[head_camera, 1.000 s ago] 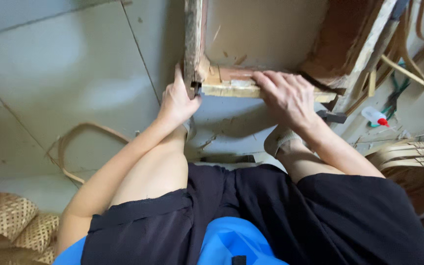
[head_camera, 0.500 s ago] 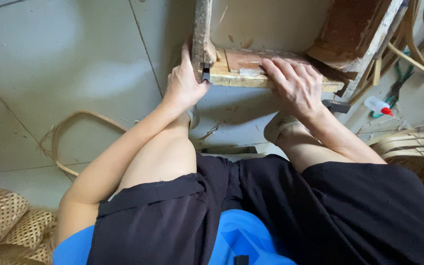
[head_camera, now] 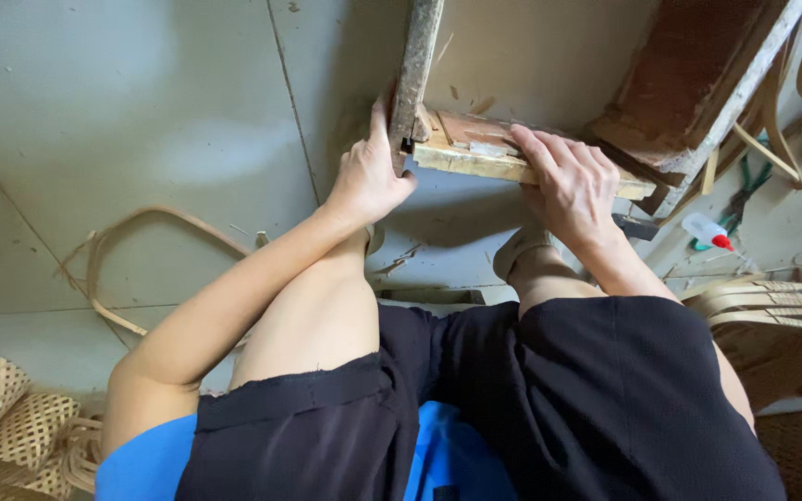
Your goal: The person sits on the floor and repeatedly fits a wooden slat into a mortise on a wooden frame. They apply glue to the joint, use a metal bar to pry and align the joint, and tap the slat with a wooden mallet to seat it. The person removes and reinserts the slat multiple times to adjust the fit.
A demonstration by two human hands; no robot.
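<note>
pale tiled floor (head_camera: 141,121), cane strips scattered. your left hand (head_camera: 368,176) clasps the upright wooden post (head_camera: 417,65); your right hand (head_camera: 573,186) presses flat, fingers spread, on the wooden crosspiece (head_camera: 461,160). step: seating the corner joint; next likely calls for steady pressure with both pieces aligned.

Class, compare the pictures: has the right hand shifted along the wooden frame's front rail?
No. The right hand lies flat on the front rail, as before, beside the same reddish wooden block.

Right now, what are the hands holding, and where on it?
A wooden frame. The left hand grips its corner, where the upright bar meets the cross plank. The right hand lies flat on top of the plank.
</note>
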